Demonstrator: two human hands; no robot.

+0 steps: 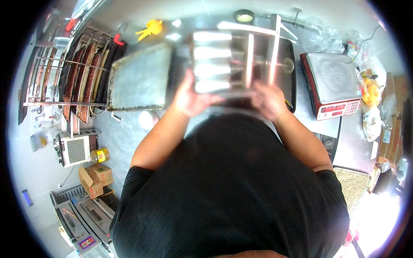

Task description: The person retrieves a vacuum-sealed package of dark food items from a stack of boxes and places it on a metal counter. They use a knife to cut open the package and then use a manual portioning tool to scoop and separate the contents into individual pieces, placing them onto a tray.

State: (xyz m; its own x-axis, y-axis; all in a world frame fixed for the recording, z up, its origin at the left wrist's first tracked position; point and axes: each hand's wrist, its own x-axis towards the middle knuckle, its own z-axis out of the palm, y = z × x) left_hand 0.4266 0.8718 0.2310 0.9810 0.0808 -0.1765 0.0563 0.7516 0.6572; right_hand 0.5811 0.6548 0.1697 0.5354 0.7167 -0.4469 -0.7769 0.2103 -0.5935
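Between my hands is a ridged metal piece (pixel 213 51) with several shiny bands, smeared by motion; its exact kind cannot be made out. My left hand (pixel 193 98) holds its near left corner, thumb up along the side and fingers across the near edge. At the near right corner my right hand (pixel 269 100) grips it, its fingertips blurred. Pale metal bars (pixel 275 48) form a frame on the right side, above a dark baking tray (pixel 288 82). Left of my left hand lies an empty-looking pale baking tray (pixel 140 79) with a worn rim.
A red digital scale (pixel 334 77) stands to the right, near plastic bags (pixel 371 96). On the left is a rack (pixel 64 104) of loaded trays. A white round container (pixel 148 120) sits on the floor side near my left forearm. Cardboard boxes (pixel 95 180) and an oil bottle (pixel 100 155) are lower left.
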